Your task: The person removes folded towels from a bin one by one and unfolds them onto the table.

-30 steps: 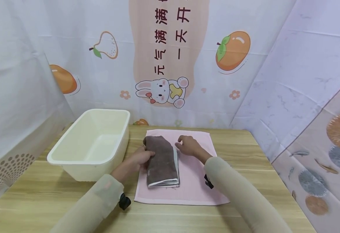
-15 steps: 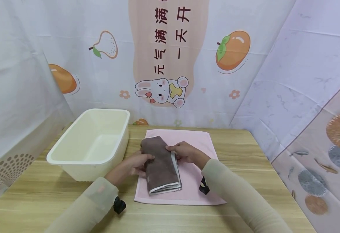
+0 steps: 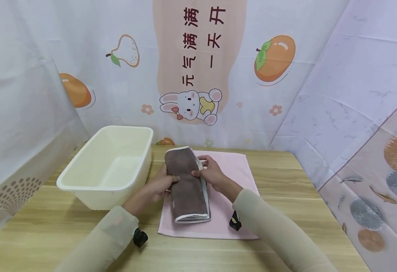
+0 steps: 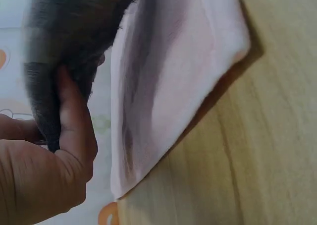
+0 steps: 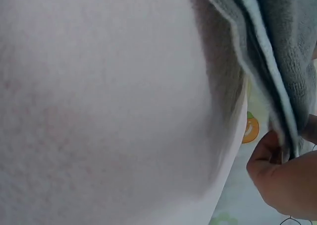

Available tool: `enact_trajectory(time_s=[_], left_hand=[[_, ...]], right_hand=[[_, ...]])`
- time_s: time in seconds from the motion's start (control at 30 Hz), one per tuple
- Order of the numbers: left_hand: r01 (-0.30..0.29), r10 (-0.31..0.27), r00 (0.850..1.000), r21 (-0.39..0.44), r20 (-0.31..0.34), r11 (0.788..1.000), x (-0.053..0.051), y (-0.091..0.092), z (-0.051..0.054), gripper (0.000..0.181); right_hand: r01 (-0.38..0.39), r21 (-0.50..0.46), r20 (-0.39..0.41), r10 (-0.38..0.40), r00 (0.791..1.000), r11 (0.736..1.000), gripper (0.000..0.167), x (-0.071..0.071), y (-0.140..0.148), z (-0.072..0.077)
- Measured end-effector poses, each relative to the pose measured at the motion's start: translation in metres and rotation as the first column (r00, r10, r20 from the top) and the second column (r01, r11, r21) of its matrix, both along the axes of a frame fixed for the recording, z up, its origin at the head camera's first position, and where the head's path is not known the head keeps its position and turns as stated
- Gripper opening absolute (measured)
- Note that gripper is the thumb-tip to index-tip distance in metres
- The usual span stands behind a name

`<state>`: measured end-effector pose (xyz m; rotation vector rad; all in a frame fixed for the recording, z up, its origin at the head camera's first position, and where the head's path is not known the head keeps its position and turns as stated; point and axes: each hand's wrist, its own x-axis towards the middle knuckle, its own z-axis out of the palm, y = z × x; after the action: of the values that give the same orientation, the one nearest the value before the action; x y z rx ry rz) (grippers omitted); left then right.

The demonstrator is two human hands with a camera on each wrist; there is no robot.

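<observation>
A folded brown towel [image 3: 187, 185] with white edging is held between both hands above a pink towel [image 3: 230, 211] that lies flat on the table. At its left side my left hand [image 3: 160, 183] pinches it, thumb on top and fingers beneath. My right hand [image 3: 212, 173] pinches the layered right edge, thumb on the front face. In the left wrist view the brown towel [image 4: 74, 41] hangs raised from the left hand [image 4: 49, 160], apart from the pink towel. Stacked layers of the brown towel [image 5: 277, 66] show in the right hand's [image 5: 287, 170] grip.
A cream plastic basin [image 3: 108, 189] stands on the wooden table [image 3: 280, 177], left of the towels. Printed curtains [image 3: 246, 87] hang behind the table and along both sides.
The right hand has come in from the right and taken hold of the brown towel's edge. Both hands have lifted the towel, its far end rising and moving away from the person.
</observation>
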<state>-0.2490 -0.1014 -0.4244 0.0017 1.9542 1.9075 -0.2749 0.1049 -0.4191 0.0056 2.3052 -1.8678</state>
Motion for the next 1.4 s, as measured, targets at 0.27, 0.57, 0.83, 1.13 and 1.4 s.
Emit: enact_trajectory(time_s=[0.27, 0.57, 0.83, 1.13, 1.4], left_hand=[[-0.093, 0.100, 0.994, -0.159, 0.036, 0.983, -0.005, -0.002, -0.008, 0.081], [-0.043, 0.053, 0.997, -0.173, 0.055, 0.984, 0.002, -0.003, -0.002, 0.065], [-0.050, 0.060, 0.996, -0.167, 0.059, 0.985, 0.002, 0.002, -0.003, 0.065], [-0.053, 0.047, 0.998, -0.196, -0.031, 0.979, 0.004, 0.013, 0.007, 0.065], [-0.036, 0.030, 0.998, -0.134, -0.050, 0.990, 0.005, 0.025, 0.010, 0.066]], right_hand=[[0.041, 0.194, 0.094, -0.060, 0.994, 0.980, 0.078, 0.004, 0.001, -0.003], [-0.082, 0.111, 0.305, 0.044, 0.951, 0.990, 0.021, -0.004, 0.011, -0.006], [-0.155, 0.151, 0.198, 0.124, 0.972, 0.976, 0.025, 0.000, 0.013, -0.007], [-0.151, 0.110, 0.170, 0.131, 0.977, 0.982, 0.018, -0.001, 0.023, -0.007], [-0.145, 0.107, 0.183, 0.124, 0.975, 0.984, 0.019, 0.001, 0.038, 0.001]])
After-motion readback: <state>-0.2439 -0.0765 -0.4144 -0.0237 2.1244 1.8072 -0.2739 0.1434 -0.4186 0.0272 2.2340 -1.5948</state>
